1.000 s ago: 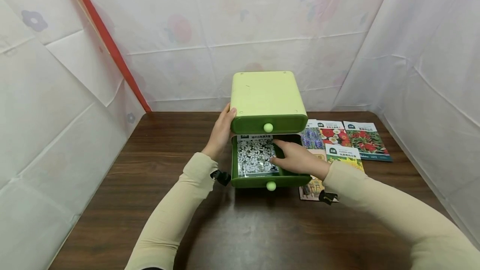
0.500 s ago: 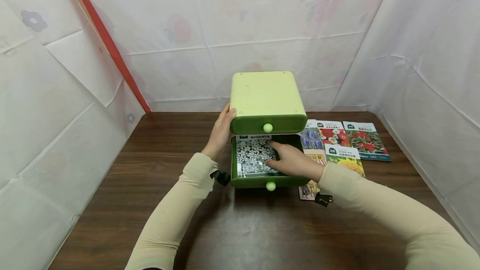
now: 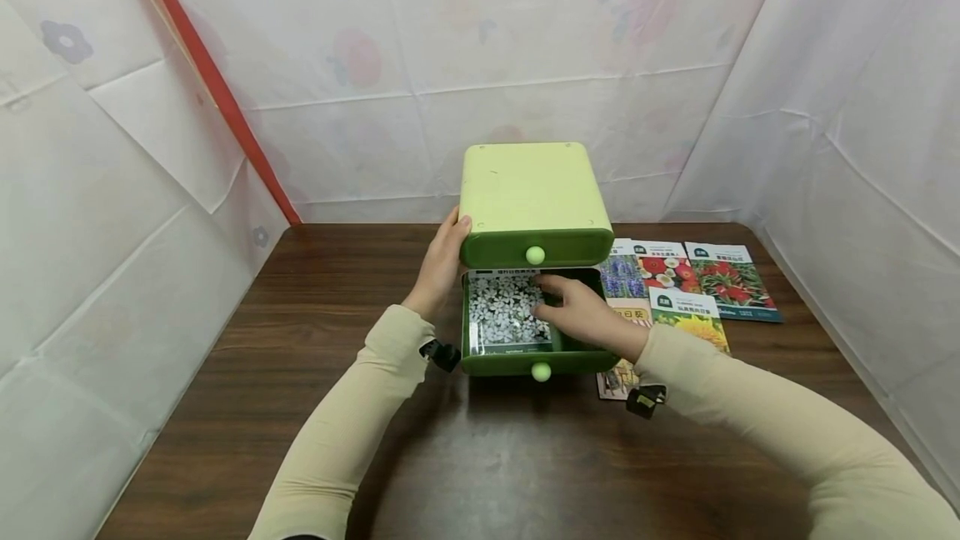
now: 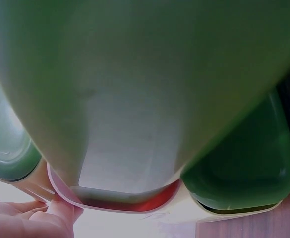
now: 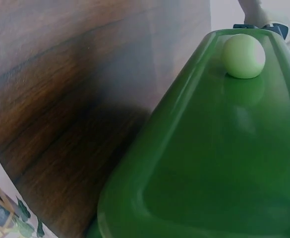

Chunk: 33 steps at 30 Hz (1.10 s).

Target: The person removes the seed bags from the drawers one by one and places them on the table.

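A two-drawer storage box (image 3: 536,186) with a pale green top stands on the table, its lower drawer (image 3: 510,365) pulled out. In that drawer lies a seed packet (image 3: 504,315) printed with white flowers, near the left wall. My right hand (image 3: 588,319) reaches into the drawer from the right, thumb and forefinger at the packet's right part; its other fingers are hidden. Against the box's left side rests my left hand (image 3: 438,265), thumb near the front corner. The left wrist view shows part of this hand (image 4: 35,220) touching the box's side.
Several flower seed packets lie right of the box, including one with red flowers (image 3: 731,282) and one with yellow flowers (image 3: 690,319). The upper drawer (image 3: 487,248) is closed. White sheeting (image 3: 420,90) surrounds the dark wooden table (image 3: 300,340) behind and at the sides.
The white-flower packet has shifted slightly left within the drawer. My right hand has moved a little left, and its fingers have shifted on the packet. The left hand stays in place.
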Each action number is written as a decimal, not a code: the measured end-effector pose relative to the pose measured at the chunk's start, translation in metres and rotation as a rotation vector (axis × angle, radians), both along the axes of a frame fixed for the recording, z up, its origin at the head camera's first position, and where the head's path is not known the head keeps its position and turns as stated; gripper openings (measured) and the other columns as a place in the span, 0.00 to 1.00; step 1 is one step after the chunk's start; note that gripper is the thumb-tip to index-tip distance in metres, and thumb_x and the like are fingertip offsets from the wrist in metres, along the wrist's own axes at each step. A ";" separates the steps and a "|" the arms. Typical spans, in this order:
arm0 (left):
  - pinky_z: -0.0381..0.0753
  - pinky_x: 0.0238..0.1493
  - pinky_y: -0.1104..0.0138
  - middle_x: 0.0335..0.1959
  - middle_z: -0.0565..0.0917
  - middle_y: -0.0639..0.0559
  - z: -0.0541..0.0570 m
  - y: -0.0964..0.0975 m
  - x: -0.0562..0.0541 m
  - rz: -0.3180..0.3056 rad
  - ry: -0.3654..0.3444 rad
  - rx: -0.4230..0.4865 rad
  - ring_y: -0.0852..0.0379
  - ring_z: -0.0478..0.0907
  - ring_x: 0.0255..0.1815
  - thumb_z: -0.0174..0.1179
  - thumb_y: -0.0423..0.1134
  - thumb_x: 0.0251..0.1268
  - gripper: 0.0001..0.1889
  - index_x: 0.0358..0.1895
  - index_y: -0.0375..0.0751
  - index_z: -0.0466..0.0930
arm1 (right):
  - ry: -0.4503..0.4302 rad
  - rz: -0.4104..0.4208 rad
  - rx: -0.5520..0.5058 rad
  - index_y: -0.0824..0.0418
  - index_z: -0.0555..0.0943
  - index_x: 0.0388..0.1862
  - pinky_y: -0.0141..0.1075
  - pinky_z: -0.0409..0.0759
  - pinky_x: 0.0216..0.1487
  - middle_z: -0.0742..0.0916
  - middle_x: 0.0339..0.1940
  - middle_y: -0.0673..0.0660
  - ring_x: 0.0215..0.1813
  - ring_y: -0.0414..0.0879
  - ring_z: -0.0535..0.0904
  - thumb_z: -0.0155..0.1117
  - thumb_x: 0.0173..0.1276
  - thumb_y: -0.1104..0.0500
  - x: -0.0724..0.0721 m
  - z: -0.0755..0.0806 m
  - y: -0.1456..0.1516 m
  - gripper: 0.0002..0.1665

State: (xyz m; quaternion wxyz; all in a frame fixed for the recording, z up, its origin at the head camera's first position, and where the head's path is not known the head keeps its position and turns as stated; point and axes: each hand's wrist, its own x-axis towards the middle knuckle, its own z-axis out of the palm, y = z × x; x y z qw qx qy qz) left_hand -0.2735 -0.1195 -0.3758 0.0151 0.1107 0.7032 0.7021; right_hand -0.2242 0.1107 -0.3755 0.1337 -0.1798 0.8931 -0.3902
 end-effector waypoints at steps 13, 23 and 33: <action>0.76 0.55 0.54 0.71 0.64 0.49 0.000 -0.001 0.000 -0.001 0.010 -0.002 0.49 0.75 0.54 0.40 0.66 0.73 0.35 0.79 0.62 0.46 | -0.154 -0.111 -0.186 0.67 0.60 0.76 0.52 0.72 0.67 0.69 0.74 0.66 0.73 0.61 0.67 0.56 0.75 0.59 -0.006 -0.004 0.005 0.34; 0.75 0.59 0.51 0.72 0.62 0.50 -0.001 -0.001 0.000 -0.004 0.007 -0.004 0.49 0.74 0.56 0.40 0.66 0.73 0.35 0.79 0.63 0.45 | -0.256 -0.153 -0.357 0.73 0.56 0.76 0.49 0.73 0.67 0.67 0.73 0.72 0.71 0.64 0.68 0.51 0.75 0.65 -0.011 -0.007 0.008 0.34; 0.73 0.63 0.48 0.74 0.60 0.50 0.000 0.000 0.001 -0.010 0.003 0.016 0.48 0.73 0.59 0.41 0.65 0.74 0.36 0.79 0.61 0.45 | -0.352 -0.185 -0.374 0.78 0.55 0.74 0.46 0.77 0.63 0.68 0.71 0.75 0.68 0.65 0.71 0.51 0.75 0.65 -0.018 -0.007 0.007 0.33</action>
